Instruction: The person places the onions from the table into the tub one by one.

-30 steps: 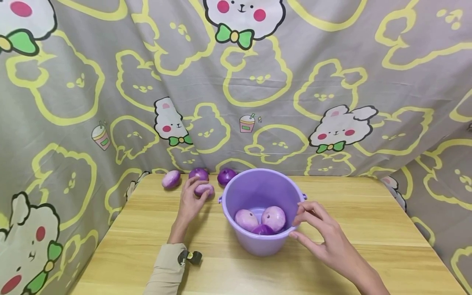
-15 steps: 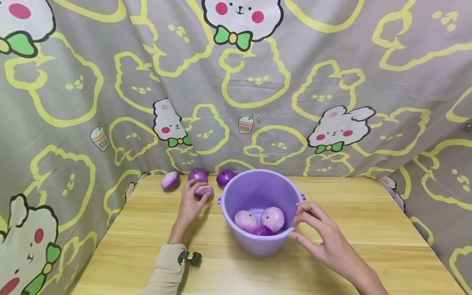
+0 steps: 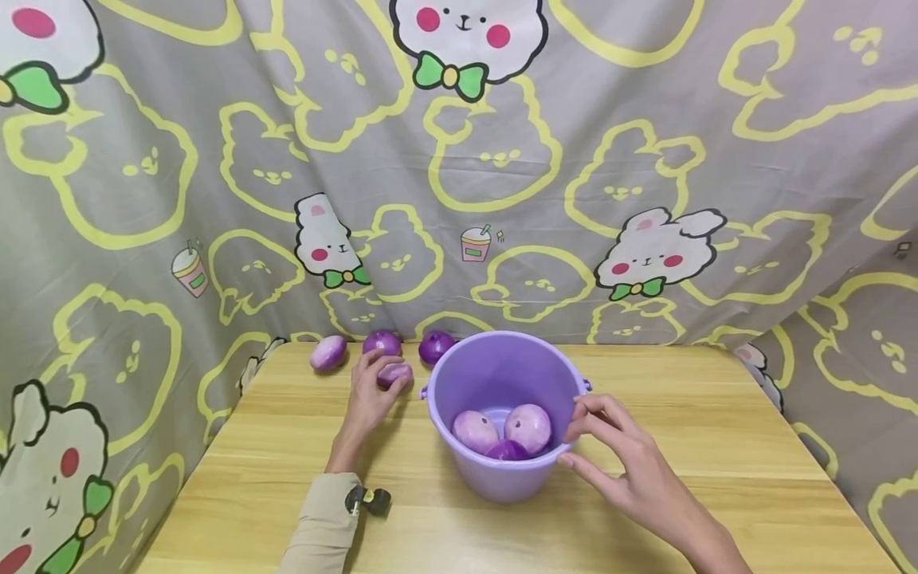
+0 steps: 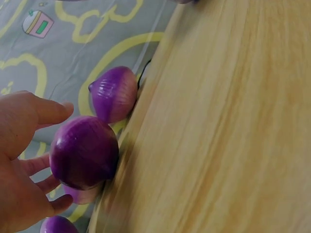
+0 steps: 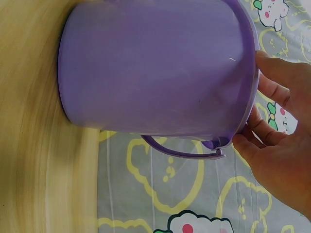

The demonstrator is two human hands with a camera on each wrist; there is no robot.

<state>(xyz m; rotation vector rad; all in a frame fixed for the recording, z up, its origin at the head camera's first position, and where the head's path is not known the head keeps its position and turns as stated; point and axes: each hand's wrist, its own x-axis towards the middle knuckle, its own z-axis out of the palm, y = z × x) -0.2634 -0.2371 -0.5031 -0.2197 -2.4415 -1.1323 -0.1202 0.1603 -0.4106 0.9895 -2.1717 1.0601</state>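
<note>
In the head view, my left hand (image 3: pixel 370 395) curves over a purple onion (image 3: pixel 394 374) on the wooden table, thumb at one side and fingers at the other. The left wrist view shows that round, glossy onion (image 4: pixel 84 152) in front of the palm, fingertips reaching behind it. My right hand (image 3: pixel 631 458) holds the near right rim of a light purple bucket (image 3: pixel 502 478), thumb outside and fingers over the edge. Two pale purple onions and a darker onion (image 3: pixel 507 450) lie inside the bucket. From the right wrist view, the bucket (image 5: pixel 160 68) stands upright on the table.
Along the table's back edge lie a pale onion (image 3: pixel 328 353), a dark onion (image 3: pixel 382 343) and another dark onion (image 3: pixel 436 347) close to the bucket. A grey patterned curtain (image 3: pixel 516 191) hangs right behind the table (image 3: pixel 681 414). A black strap (image 3: pixel 368 501) is on my left sleeve.
The whole head view shifts very slightly to the left and down. Both hands keep their places at the onion and the bucket rim.
</note>
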